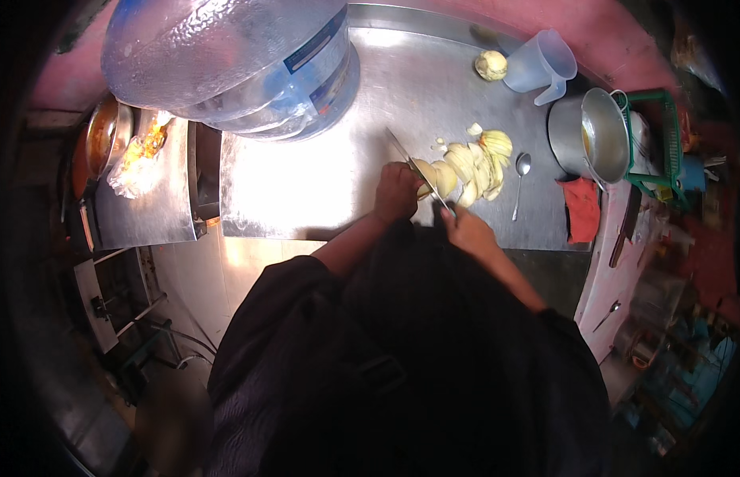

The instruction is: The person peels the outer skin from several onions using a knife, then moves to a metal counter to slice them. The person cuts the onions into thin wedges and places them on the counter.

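Observation:
At the front of the metal table, my left hand (397, 192) is curled over the near end of a pale yellow peeled fruit or vegetable, its kind unclear. My right hand (469, 232) grips a knife (399, 145), whose blade slants up and left across the piece beside my left fingers. Just right of the blade, several cut pale slices (471, 168) lie in an overlapping heap with small scraps above them. A metal spoon (522, 175) rests to the right of the slices. Farther back, a whole peeled pale piece (491, 65) sits against a translucent jug (538, 67).
A large clear water bottle (227, 71) covers the table's back left. Right of the slices stand a metal pot (572, 131), a red cloth (579, 209) and a green basket (670, 143). Farther left, a pan (109, 135) and a plastic bag (137, 171) rest on another metal surface.

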Demonstrator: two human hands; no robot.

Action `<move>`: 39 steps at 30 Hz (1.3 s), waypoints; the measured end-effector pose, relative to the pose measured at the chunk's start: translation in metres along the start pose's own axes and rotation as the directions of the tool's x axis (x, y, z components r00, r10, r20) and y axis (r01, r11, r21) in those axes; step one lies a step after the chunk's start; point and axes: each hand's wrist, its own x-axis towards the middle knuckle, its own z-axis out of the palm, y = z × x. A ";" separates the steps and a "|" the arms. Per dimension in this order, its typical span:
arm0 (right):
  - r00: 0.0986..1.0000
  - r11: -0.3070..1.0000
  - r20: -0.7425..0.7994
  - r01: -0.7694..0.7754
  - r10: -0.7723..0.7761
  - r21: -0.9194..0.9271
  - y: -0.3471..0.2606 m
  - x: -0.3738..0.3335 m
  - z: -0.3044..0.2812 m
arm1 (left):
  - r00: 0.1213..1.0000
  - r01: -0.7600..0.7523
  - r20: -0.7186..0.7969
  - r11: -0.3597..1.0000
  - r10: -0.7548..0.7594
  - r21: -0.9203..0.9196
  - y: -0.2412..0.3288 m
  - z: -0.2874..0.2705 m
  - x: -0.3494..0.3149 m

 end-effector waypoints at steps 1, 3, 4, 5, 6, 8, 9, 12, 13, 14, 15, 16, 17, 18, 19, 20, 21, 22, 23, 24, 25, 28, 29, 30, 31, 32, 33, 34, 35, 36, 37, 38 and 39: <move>1.000 1.000 -0.010 0.027 -0.027 0.006 -0.011 0.014 -0.002 | 1.000 -0.001 0.014 1.000 0.000 0.018 0.000 0.000 0.002; 1.000 1.000 0.013 0.015 -0.015 0.019 -0.018 0.023 -0.007 | 1.000 0.009 0.003 1.000 -0.009 0.004 0.001 0.000 0.000; 0.999 0.998 0.010 0.036 -0.037 0.047 -0.011 0.027 -0.005 | 1.000 0.011 -0.004 1.000 -0.011 -0.001 0.000 0.000 -0.001; 0.998 0.995 0.006 0.058 -0.058 0.075 -0.005 0.030 -0.006 | 1.000 0.008 -0.004 1.000 -0.008 -0.006 -0.001 0.001 0.000; 0.998 0.993 0.039 0.041 -0.046 0.112 -0.004 0.025 -0.013 | 1.000 0.010 -0.005 1.000 -0.010 -0.009 -0.003 0.003 -0.002; 0.998 0.992 0.049 0.025 -0.032 0.126 -0.007 0.002 -0.030 | 1.000 0.021 -0.018 1.000 -0.021 -0.018 -0.006 0.003 -0.004; 0.998 0.991 0.053 0.011 -0.018 0.136 -0.004 -0.008 -0.033 | 1.000 0.021 -0.023 0.999 -0.022 -0.026 -0.006 0.003 -0.004; 0.993 0.998 0.119 -0.018 0.010 0.065 0.011 -0.022 -0.028 | 1.000 0.020 -0.019 0.999 -0.020 -0.045 -0.005 0.003 -0.006; 0.996 0.999 0.088 -0.019 0.015 0.046 0.011 -0.020 -0.023 | 1.000 0.016 -0.014 0.999 -0.017 -0.051 -0.005 0.003 -0.005; 0.998 0.999 0.058 -0.020 0.019 0.026 0.009 -0.016 -0.015 | 1.000 0.015 -0.027 0.999 -0.016 -0.033 -0.006 0.003 -0.005; 0.999 1.000 0.032 -0.025 0.025 0.004 0.006 -0.013 -0.007 | 0.999 0.019 -0.038 1.000 -0.019 -0.020 -0.005 0.003 -0.005; 1.000 1.000 0.019 -0.018 0.018 0.003 0.000 -0.006 0.000 | 0.999 0.017 -0.045 1.000 -0.017 -0.007 -0.003 0.004 -0.005; 1.000 1.000 0.007 -0.011 0.011 0.004 -0.010 0.006 0.005 | 0.999 0.021 -0.031 1.000 -0.021 -0.011 -0.001 0.003 -0.006; 1.000 1.000 -0.011 -0.002 0.002 0.003 -0.013 0.016 0.008 | 1.000 0.020 -0.021 1.000 -0.020 -0.013 -0.001 0.003 -0.004; 0.999 0.999 -0.029 0.032 -0.031 0.031 -0.008 0.022 0.012 | 1.000 0.013 -0.014 1.000 -0.013 -0.012 -0.001 0.002 -0.002; 0.997 0.996 -0.048 0.065 -0.062 0.060 0.002 0.028 0.018 | 1.000 0.008 -0.006 1.000 -0.009 -0.017 -0.001 0.003 -0.001; 0.993 0.991 -0.067 0.102 -0.097 0.087 0.008 0.032 0.019 | 1.000 0.006 0.000 1.000 -0.006 -0.019 -0.004 0.004 -0.003; 0.979 0.892 0.204 -0.105 0.015 0.439 0.006 0.034 0.001 | 1.000 0.001 -0.004 1.000 -0.001 -0.021 -0.006 0.006 -0.002; 0.956 0.857 0.291 -0.175 0.031 0.485 0.018 0.040 -0.002 | 0.998 0.003 0.066 1.000 -0.004 0.007 -0.010 0.007 -0.002; 0.926 0.813 0.375 -0.250 0.042 0.526 0.026 0.043 -0.004 | 0.990 0.001 0.139 0.999 -0.005 0.033 -0.011 0.007 0.001; 0.888 0.763 0.458 -0.326 0.045 0.558 0.032 0.045 -0.005 | 0.977 -0.004 0.211 0.998 -0.009 0.059 -0.012 0.007 0.004; 0.990 0.911 0.131 -0.109 0.061 0.398 0.040 0.027 0.002 | 0.981 -0.069 0.184 0.996 0.056 0.065 -0.004 0.007 0.020; 1.000 0.943 0.010 -0.028 0.026 0.330 0.040 0.023 0.002 | 0.978 -0.078 0.203 0.993 0.058 0.093 -0.001 0.006 0.027; 0.997 0.961 -0.018 -0.062 0.069 0.269 0.038 0.020 0.001 | 0.973 -0.086 0.222 0.989 0.058 0.118 0.005 0.004 0.036; 0.995 0.965 -0.040 -0.077 0.089 0.251 0.036 0.017 -0.001 | 0.969 -0.094 0.240 0.985 0.058 0.144 0.009 0.003 0.043; 0.992 0.968 -0.063 -0.092 0.109 0.233 0.034 0.015 -0.003 | 0.963 -0.048 0.271 0.983 -0.002 0.177 0.011 0.004 0.049; 0.988 0.970 -0.083 -0.106 0.127 0.217 0.032 0.014 -0.004 | 0.951 -0.003 0.301 0.977 -0.063 0.214 0.012 0.004 0.053; 0.988 0.973 -0.088 -0.110 0.129 0.201 0.030 0.012 -0.005 | 0.936 0.042 0.328 0.967 -0.126 0.252 0.013 0.004 0.056; 0.987 0.976 -0.093 -0.113 0.132 0.185 0.028 0.011 -0.006 | 0.959 0.084 0.258 0.986 -0.119 0.144 0.010 0.002 0.057; 0.986 0.978 -0.095 -0.118 0.136 0.172 0.026 0.009 -0.007 | 0.974 0.118 0.191 0.992 -0.122 0.033 0.002 -0.004 0.054; 0.988 0.976 -0.094 -0.102 0.122 0.192 0.024 0.005 -0.011 | 0.983 0.143 0.123 0.986 -0.133 -0.081 -0.003 -0.008 0.052; 0.990 0.973 -0.094 -0.086 0.107 0.212 0.021 0.000 -0.017 | 0.995 0.097 0.046 0.987 -0.092 -0.126 -0.004 -0.010 0.045; 0.992 0.970 -0.088 -0.069 0.092 0.232 0.019 -0.006 -0.019 | 0.994 0.057 0.103 0.988 -0.042 -0.141 -0.004 -0.014 0.039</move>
